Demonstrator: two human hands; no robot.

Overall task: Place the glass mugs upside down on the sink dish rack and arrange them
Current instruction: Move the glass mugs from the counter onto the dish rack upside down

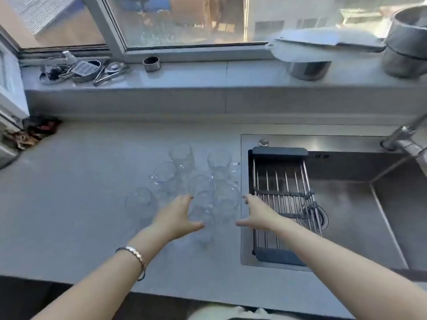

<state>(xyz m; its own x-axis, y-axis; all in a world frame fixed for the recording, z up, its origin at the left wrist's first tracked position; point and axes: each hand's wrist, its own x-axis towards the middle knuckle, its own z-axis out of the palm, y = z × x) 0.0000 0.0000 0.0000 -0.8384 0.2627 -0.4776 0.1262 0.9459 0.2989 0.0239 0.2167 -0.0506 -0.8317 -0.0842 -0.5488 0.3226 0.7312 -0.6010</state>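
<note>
Several clear glass mugs stand upright in a cluster on the grey counter, just left of the sink. The nearest pair of mugs stands between my hands. My left hand is open, fingers spread, at the left side of that pair. My right hand is open too, at its right side, over the sink's edge. Neither hand grips anything. The metal-rod dish rack with dark end pieces lies across the left part of the steel sink, with nothing on it.
A tap reaches in from the right over the sink. On the window ledge behind are utensils, a small metal cup, a lidded pot and stacked steel pots. Dark clutter sits at the counter's far left.
</note>
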